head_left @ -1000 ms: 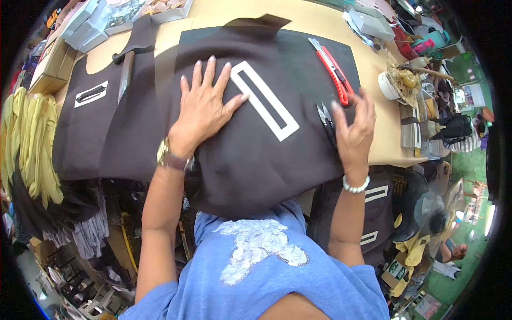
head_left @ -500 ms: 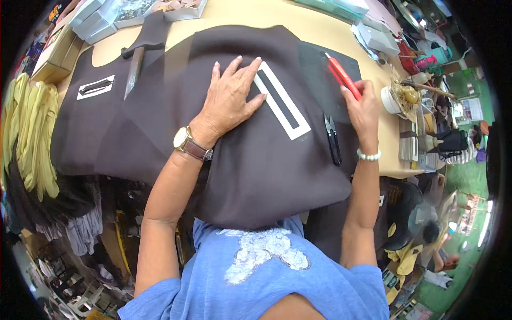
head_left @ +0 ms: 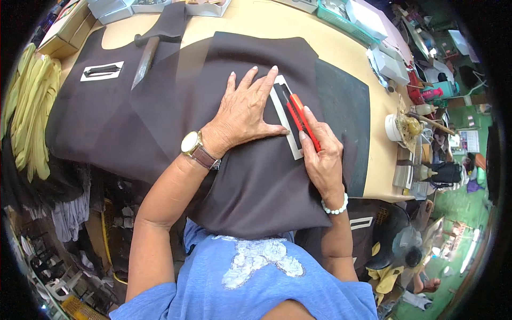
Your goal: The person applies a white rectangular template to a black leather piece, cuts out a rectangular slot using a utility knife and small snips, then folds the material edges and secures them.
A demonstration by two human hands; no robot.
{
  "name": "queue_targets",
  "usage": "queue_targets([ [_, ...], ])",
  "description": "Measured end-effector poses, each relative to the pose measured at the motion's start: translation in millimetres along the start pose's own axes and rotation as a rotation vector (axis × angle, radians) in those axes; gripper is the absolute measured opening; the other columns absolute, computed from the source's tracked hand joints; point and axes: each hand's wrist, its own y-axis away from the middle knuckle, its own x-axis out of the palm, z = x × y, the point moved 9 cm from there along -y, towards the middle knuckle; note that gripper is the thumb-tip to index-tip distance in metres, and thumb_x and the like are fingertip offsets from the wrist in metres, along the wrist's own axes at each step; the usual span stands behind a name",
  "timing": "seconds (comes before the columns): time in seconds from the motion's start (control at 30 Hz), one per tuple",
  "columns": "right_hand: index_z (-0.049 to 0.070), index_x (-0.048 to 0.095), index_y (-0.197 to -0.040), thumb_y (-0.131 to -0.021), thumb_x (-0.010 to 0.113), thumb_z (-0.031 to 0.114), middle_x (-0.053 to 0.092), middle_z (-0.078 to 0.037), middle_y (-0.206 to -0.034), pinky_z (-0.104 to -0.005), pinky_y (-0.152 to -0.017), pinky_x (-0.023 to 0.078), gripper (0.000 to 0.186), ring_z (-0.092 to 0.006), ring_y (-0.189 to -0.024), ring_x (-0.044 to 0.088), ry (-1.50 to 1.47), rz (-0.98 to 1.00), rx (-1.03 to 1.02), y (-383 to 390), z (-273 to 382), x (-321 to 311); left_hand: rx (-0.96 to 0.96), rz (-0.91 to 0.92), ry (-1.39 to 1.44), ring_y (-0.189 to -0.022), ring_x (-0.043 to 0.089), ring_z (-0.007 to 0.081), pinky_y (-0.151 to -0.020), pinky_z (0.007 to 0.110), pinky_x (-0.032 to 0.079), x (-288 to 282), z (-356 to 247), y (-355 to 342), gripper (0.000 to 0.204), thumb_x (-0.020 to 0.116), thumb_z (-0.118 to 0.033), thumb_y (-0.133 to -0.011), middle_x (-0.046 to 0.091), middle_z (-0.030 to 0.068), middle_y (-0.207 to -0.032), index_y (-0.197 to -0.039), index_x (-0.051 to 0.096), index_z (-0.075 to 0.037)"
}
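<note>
Dark brown fabric (head_left: 256,192) spreads over the table and hangs over its front edge towards me. On it lies a narrow white rectangular frame (head_left: 294,148). My left hand (head_left: 242,112) presses flat beside the frame, fingers spread, its thumb touching the frame's left strip. Gripped in my right hand (head_left: 326,160) is a red utility knife (head_left: 303,121), its tip inside the frame's opening. Part of the frame's right side is hidden by that knife and hand. Under the fabric, a dark cutting mat (head_left: 349,106) shows on the right.
At left, a large knife (head_left: 145,61) rests on the fabric near a second white frame (head_left: 102,71). Yellow cloth strips (head_left: 34,112) hang at the left edge. A teal basket (head_left: 346,26) stands at the back, a white tub (head_left: 393,128) to the right.
My right hand has brought the red utility knife leftward from over the mat onto the frame. The black-handled small tool beside the frame is no longer visible. My left hand stays spread on the fabric.
</note>
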Motion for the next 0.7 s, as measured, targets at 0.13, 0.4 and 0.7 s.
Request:
queue_targets([
  [0.13,0.008,0.053,-0.124,-0.080,0.055,-0.005,0.059,-0.017,-0.090,-0.0339,-0.066,0.048,0.046,-0.0263,-0.075,0.061,0.000,-0.010,0.006,-0.9,-2.1,3.5,-0.002,-0.007,0.024,-0.129,0.031,0.0363,-0.102,0.060,0.022,-0.5,-0.2,0.2,0.111,0.073,-0.058,-0.060,0.045,0.0165,-0.131,-0.141,0.019,-0.005],
  [0.4,0.008,0.054,-0.123,-0.079,0.055,-0.003,0.060,-0.017,-0.088,-0.0339,-0.063,0.048,0.045,-0.0264,-0.071,0.062,0.082,-0.016,-0.003,-3.2,0.4,2.5,-0.004,-0.012,0.022,-0.129,0.031,0.0363,-0.102,0.061,0.022,-0.1,0.2,-0.2,0.111,0.073,-0.058,-0.061,0.046,0.0168,-0.129,-0.142,0.019,-0.005],
  [0.7,0.007,0.055,-0.122,-0.079,0.055,-0.003,0.060,-0.017,-0.090,-0.0347,-0.065,0.049,0.044,-0.0281,-0.074,0.062,0.103,-0.015,-0.009,-3.7,3.6,3.0,-0.012,-0.006,0.009,-0.129,0.031,0.0368,-0.102,0.061,0.022,-0.3,1.3,-0.1,0.111,0.072,-0.059,-0.061,0.047,0.0175,-0.128,-0.141,0.018,-0.004],
])
